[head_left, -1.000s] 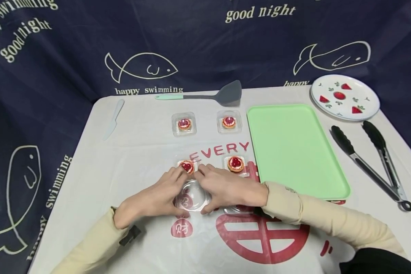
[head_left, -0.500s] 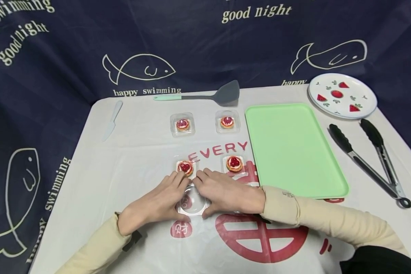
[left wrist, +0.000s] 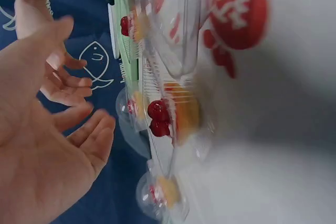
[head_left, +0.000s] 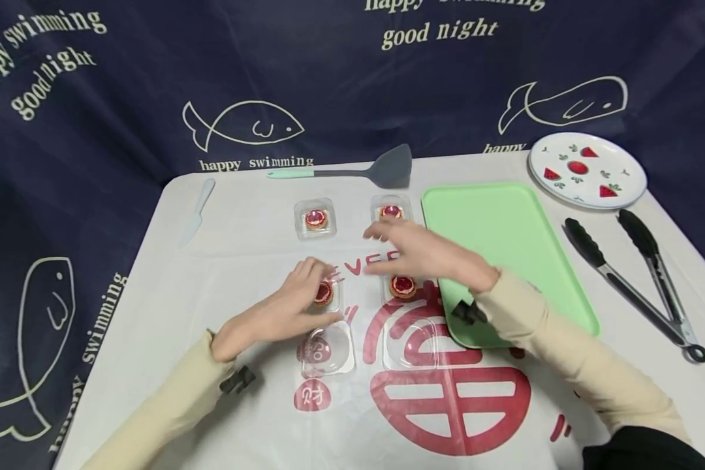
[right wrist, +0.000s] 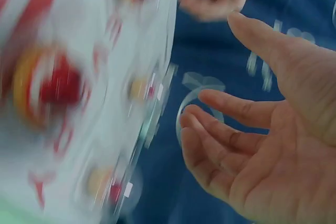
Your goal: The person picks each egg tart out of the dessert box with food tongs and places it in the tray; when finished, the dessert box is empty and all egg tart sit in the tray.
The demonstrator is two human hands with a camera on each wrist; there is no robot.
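Note:
Small fruit tarts sit in clear plastic boxes on the white cloth. My left hand [head_left: 290,303] hovers with loose fingers over the near left tart [head_left: 324,294], partly covering it in the head view. Just below that tart lies its clear lid [head_left: 331,352], unfolded toward me. Above the near right tart [head_left: 402,287] is my right hand [head_left: 423,254], fingers apart and holding nothing; its clear lid [head_left: 411,346] lies flat in front. The far left tart [head_left: 315,219] is in a covered box. Fingers partly hide the far right tart [head_left: 391,212]. Both wrist views show bare palms.
A green tray [head_left: 505,215] lies right of the tarts, under my right forearm. Beyond it are a watermelon-patterned plate [head_left: 587,166] and tongs [head_left: 646,281]. A spatula [head_left: 382,170] lies along the back edge, a pale plastic knife [head_left: 198,209] at the left.
Both hands have let go of the near left lid. My right hand has lifted away up and to the right; my left has risen slightly and its fingers have spread.

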